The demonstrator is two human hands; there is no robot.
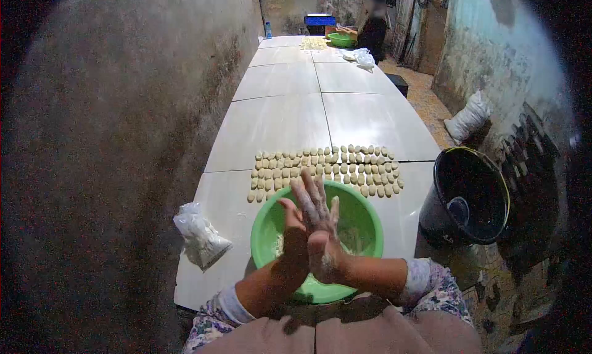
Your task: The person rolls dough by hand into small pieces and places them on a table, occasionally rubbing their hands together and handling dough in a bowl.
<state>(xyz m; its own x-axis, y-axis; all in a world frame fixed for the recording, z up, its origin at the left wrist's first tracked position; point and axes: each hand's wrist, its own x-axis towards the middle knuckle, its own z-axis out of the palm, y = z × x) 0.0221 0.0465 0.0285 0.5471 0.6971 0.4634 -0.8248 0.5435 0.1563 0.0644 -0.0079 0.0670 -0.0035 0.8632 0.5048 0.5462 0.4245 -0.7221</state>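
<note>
My left hand (292, 234) and my right hand (324, 230) are pressed palm to palm above a green basin (369, 215). White floury residue coats the stretched-out fingers. Whether anything lies between the palms is hidden. Pale dough or flour clings to the inside of the basin, mostly covered by my hands and forearms. Just beyond the rim, small oval dough pieces (351, 158) lie in several rows on the white tiled table (271, 123).
A plastic bag of white powder (200, 234) sits at the left. On the right stands a black bucket (472, 193) with a yellow rim cord. At the far end, a person (371, 33) works by another green basin (341, 41). A white sack (468, 116) leans by the right wall.
</note>
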